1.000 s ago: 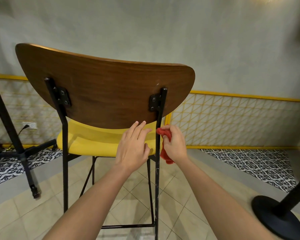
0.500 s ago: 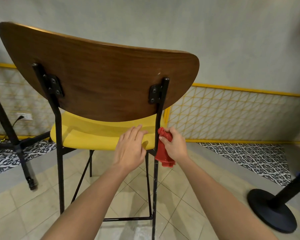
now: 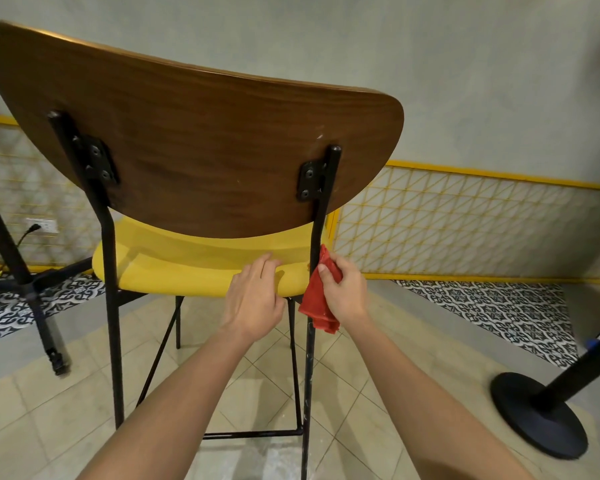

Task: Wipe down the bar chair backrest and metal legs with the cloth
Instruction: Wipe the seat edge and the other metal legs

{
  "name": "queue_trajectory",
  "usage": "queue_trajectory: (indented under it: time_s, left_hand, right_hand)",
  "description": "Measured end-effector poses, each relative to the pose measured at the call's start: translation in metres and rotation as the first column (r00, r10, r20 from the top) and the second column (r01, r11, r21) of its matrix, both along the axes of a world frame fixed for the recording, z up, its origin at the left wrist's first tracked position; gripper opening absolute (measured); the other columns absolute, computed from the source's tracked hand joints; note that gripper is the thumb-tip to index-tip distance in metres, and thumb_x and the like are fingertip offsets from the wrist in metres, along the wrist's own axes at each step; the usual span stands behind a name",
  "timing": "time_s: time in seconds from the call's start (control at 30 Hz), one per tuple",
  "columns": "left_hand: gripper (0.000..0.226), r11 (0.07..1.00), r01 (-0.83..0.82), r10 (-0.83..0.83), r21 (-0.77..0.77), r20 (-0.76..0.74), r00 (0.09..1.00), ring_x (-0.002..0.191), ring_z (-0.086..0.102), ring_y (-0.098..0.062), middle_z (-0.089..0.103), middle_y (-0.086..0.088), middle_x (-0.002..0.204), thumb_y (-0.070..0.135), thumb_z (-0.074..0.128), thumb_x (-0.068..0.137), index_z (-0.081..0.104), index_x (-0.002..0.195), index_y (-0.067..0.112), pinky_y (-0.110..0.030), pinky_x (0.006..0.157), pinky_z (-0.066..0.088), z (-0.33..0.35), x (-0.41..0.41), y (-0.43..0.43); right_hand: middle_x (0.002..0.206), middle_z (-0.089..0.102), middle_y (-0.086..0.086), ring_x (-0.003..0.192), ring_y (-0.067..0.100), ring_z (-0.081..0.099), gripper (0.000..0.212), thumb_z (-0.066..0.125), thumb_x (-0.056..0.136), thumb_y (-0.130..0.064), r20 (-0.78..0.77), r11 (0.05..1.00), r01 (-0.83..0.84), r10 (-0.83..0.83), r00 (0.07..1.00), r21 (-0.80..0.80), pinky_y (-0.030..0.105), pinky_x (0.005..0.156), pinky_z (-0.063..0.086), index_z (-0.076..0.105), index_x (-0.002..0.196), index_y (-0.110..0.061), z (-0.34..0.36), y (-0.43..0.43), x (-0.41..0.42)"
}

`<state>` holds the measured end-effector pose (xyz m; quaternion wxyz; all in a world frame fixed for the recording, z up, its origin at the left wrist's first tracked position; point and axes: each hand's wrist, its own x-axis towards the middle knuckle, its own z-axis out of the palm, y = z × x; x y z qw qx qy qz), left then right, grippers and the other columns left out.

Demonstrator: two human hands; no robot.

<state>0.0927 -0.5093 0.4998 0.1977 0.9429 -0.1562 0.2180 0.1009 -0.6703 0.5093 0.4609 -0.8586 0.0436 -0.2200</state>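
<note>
Nearby, one black stand base (image 3: 537, 415) stood right; right hand (image 3: 345, 289) clenched one red cloth (image 3: 317, 299) against the rear leg (image 3: 310, 358); left hand (image 3: 253, 299) lay released on the yellow seat (image 3: 187, 268).

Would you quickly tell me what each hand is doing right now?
Left hand: open, resting on the yellow seat.
Right hand: closed on the red cloth against the leg.

No readable text, label, brand, number or sign anywhere in view.
</note>
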Motion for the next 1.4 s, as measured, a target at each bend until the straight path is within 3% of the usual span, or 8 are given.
queue_trajectory:
  time_s: [0.13,0.27,0.37,0.47,0.73,0.93,1.27,1.4]
  left_hand:
    - [0.055,1.000,-0.004,0.004,0.010,-0.022,1.000,0.127,0.040,-0.023,0.036,-0.005,0.146,0.020,0.057,0.084,0.039,0.136,0.017,-0.036,0.101,0.036,-0.001,0.000,-0.002]
    - [0.055,1.000,0.007,-0.007,-0.008,-0.025,1.000,0.127,0.041,-0.023,0.037,-0.006,0.146,0.018,0.057,0.084,0.039,0.136,0.018,-0.036,0.101,0.036,0.000,0.000,-0.005]
    - [0.054,1.000,-0.010,0.010,0.009,-0.018,1.000,0.125,0.042,-0.022,0.038,-0.005,0.145,0.020,0.058,0.085,0.039,0.136,0.018,-0.035,0.099,0.037,-0.001,0.001,-0.005]
    - [0.054,1.000,-0.025,0.025,-0.010,-0.025,0.999,0.124,0.043,-0.023,0.039,-0.005,0.144,0.020,0.058,0.085,0.039,0.136,0.018,-0.036,0.098,0.038,-0.002,0.000,-0.005]
    - [0.055,0.999,-0.023,0.021,-0.046,-0.040,0.999,0.125,0.041,-0.023,0.038,-0.004,0.143,0.019,0.059,0.086,0.038,0.137,0.019,-0.034,0.100,0.036,-0.001,-0.001,-0.010]
    - [0.060,0.998,-0.021,0.018,-0.054,-0.051,0.999,0.127,0.039,-0.022,0.036,-0.003,0.146,0.022,0.058,0.087,0.032,0.142,0.019,-0.032,0.101,0.034,-0.002,0.000,-0.018]
    - [0.073,0.999,-0.029,0.031,0.017,-0.073,0.997,0.132,0.032,-0.019,0.035,0.000,0.148,0.026,0.058,0.086,0.019,0.148,0.018,-0.032,0.105,0.030,-0.010,0.001,-0.018]
    - [0.073,1.000,-0.025,0.025,-0.001,-0.087,0.996,0.128,0.035,-0.020,0.042,-0.001,0.141,0.027,0.059,0.085,0.020,0.147,0.017,-0.033,0.101,0.031,-0.006,0.003,-0.018]
  right_hand:
    - [0.115,0.062,0.000,0.105,0.015,0.056,0.033,0.062,0.088,-0.021,0.023,1.000,-0.009,0.009,1.000,0.029,0.031,0.092,0.047,0.061,0.120,-0.019,0.000,-0.007,-0.010]
    - [0.108,0.055,-0.003,0.098,0.009,0.053,0.026,0.063,0.085,-0.010,0.357,0.987,0.087,-0.130,0.925,0.132,0.016,0.086,0.044,0.058,0.109,-0.019,0.024,-0.003,-0.016]
    - [0.111,0.043,0.004,0.101,0.009,0.045,0.023,0.067,0.082,-0.006,0.546,0.991,0.065,0.008,0.838,-0.115,0.002,0.086,0.036,0.064,0.105,-0.009,0.033,0.002,-0.013]
    - [0.114,0.046,0.010,0.105,0.015,0.046,0.025,0.069,0.081,-0.007,0.454,0.900,0.012,0.208,0.867,-0.436,0.008,0.089,0.038,0.067,0.106,-0.009,0.021,0.003,-0.007]
    - [0.104,0.058,0.014,0.094,0.031,0.058,0.026,0.071,0.077,-0.001,0.271,0.654,-0.057,0.389,0.881,-0.755,0.038,0.069,0.056,0.069,0.102,-0.006,0.002,-0.014,-0.013]
    - [0.109,0.058,0.013,0.097,0.031,0.056,0.030,0.069,0.079,-0.003,0.326,0.647,0.018,0.360,0.874,-0.762,0.035,0.071,0.053,0.066,0.110,-0.007,0.017,-0.009,-0.008]
    - [0.102,0.059,0.007,0.092,0.021,0.047,0.031,0.074,0.073,-0.003,0.156,0.502,-0.104,0.449,0.880,-0.858,0.034,0.059,0.055,0.068,0.103,-0.010,-0.009,-0.022,-0.015]
    - [0.105,0.059,0.009,0.092,0.024,0.053,0.025,0.064,0.081,-0.002,0.308,0.658,-0.032,0.394,0.866,-0.752,0.029,0.074,0.050,0.066,0.106,-0.007,0.008,-0.025,-0.015]
